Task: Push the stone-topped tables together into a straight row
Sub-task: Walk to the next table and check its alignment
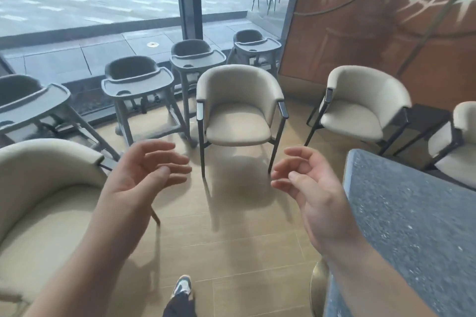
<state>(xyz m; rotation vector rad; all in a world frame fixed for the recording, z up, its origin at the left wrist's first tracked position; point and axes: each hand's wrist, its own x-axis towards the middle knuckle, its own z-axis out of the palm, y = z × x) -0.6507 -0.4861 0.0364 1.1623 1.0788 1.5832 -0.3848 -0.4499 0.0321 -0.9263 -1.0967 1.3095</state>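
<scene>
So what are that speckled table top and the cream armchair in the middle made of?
The table top looks like polished grey stone, perhaps granite or terrazzo: pale flecks and a soft sheen. The armchair seems smooth cream leather or a faux version, on thin dark legs, probably metal.

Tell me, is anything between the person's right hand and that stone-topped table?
Nothing visible. The right hand hangs open in the air just left of the stone-topped table, with only bare wooden floor near its edge. The beige chair stands farther ahead, not between them.
</scene>
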